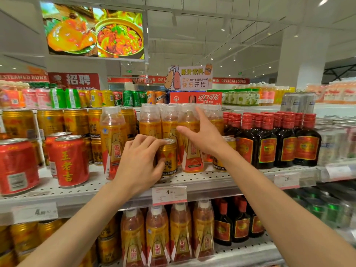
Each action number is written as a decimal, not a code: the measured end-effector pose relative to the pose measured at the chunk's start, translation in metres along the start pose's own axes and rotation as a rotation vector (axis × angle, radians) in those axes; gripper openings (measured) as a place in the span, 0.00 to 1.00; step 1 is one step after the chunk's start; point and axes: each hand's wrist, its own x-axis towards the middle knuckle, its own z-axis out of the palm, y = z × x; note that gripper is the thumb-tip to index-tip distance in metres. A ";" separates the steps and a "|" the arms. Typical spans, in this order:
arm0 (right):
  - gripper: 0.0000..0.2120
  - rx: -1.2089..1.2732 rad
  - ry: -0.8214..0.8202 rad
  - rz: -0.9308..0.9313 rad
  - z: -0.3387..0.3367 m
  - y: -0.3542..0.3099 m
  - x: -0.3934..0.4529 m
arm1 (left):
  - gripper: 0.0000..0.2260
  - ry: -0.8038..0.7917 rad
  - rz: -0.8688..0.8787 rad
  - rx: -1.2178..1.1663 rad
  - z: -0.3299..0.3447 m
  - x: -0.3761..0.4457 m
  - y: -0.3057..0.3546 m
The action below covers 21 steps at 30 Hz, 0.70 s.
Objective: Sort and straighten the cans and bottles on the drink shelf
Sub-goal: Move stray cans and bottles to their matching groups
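A gold Red Bull can [169,158] stands upright at the front of the white perforated shelf [192,180]. My left hand [141,162] is closed around its left side and top rim. My right hand [202,133] hovers open, fingers spread, in front of a row of yellow-labelled clear-capped drink bottles [150,122], touching none that I can tell. One such bottle [112,139] stands alone to the left of my left hand. Another gold can [225,151] sits partly hidden behind my right wrist.
Red herbal-tea cans [67,160] stand at the left, stacked gold cans [77,122] behind them. Dark red-capped bottles [269,139] fill the right. Price tags [169,195] hang on the shelf edge. A lower shelf holds more bottles [167,232] and cans.
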 end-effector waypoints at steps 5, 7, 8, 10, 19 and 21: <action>0.45 -0.095 0.057 -0.006 -0.003 0.007 -0.006 | 0.20 -0.003 -0.003 -0.004 0.002 -0.001 0.000; 0.44 -0.180 0.100 -0.039 -0.001 0.005 -0.007 | 0.20 0.005 0.000 -0.006 0.003 -0.001 0.000; 0.44 -0.211 0.120 -0.049 0.000 0.004 -0.008 | 0.20 0.008 0.001 -0.010 0.003 -0.001 0.000; 0.44 -0.250 0.149 -0.051 0.004 0.004 -0.009 | 0.20 0.004 0.000 -0.012 0.003 -0.001 0.000; 0.41 -0.367 0.040 -0.143 -0.025 0.015 -0.022 | 0.20 0.001 -0.011 0.006 0.004 -0.001 0.000; 0.36 -0.421 0.076 -0.184 -0.033 0.029 -0.033 | 0.20 0.011 -0.013 0.003 0.005 -0.001 0.000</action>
